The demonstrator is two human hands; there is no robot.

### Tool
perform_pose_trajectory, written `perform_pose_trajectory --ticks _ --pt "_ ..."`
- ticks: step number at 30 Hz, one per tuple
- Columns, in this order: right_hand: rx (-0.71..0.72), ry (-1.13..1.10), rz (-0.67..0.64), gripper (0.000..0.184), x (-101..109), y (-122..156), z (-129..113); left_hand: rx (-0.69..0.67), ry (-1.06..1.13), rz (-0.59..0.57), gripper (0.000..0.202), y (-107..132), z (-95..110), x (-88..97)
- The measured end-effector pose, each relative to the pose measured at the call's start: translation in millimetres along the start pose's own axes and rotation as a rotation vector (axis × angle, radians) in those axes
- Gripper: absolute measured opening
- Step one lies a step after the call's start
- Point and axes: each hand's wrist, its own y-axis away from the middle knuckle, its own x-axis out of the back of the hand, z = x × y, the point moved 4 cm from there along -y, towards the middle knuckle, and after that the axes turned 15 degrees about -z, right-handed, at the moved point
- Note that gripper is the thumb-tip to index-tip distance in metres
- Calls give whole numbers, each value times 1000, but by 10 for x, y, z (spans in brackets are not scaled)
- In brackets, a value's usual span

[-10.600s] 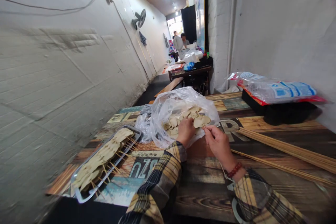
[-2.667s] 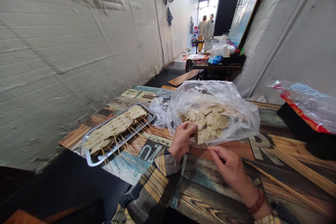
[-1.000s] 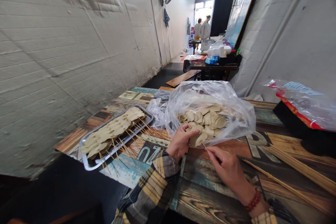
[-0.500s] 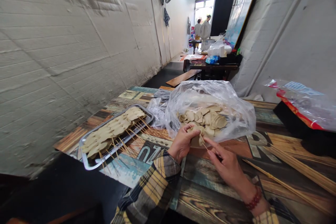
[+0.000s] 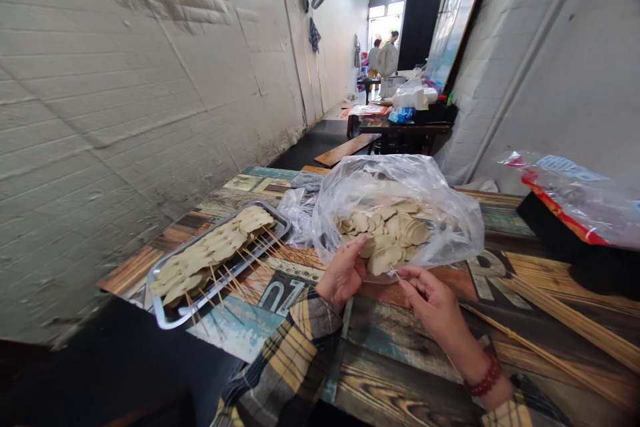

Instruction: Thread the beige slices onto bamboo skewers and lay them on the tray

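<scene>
My right hand (image 5: 427, 293) pinches a thin bamboo skewer (image 5: 395, 272) between thumb and fingers. On its tip is a pale, flat, round slice (image 5: 386, 259) of food, held at the near edge of a clear plastic bag (image 5: 455, 220). More loose slices (image 5: 400, 223) of the same kind lie in the bag's mouth. Just left of the skewered slice is my left hand (image 5: 344, 272), its thumb and fingers apart and its fingertips close to the slices; whether they touch one is unclear. Left of it, a metal tray (image 5: 165, 321) bears rows of skewered slices (image 5: 215, 250).
Bare bamboo skewers (image 5: 570, 317) lie at the table's right, beside a tied thin strand (image 5: 510, 333). A black box with plastic wrapping (image 5: 565, 220) stands behind them. Crumpled clear plastic (image 5: 297, 217) sits between tray and bag. Two people (image 5: 383, 53) are far back.
My left hand has come off the skewered slice and opened. My right hand has drawn slightly right and turned the slice flat to view, still gripping the skewer.
</scene>
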Motion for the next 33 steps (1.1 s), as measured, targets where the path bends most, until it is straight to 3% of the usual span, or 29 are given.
perform_pose_trajectory --ticks 4,8,14,22,33 --pt "-78 -110 -10 37 -24 13 9 -12 8 -33 28 0 -21 -24" --pt "-58 -98 2 36 -41 23 -24 14 30 -9 25 -3 -57 -42" --pt "-41 -12 -21 37 -77 8 -3 16 -3 -3 29 -1 -40 -68" --pt "70 297 -28 32 -91 43 -89 -76 -43 86 37 -12 37 42" --pt "87 331 35 29 -137 60 -105 -49 -88 80 36 -11 -66 13"
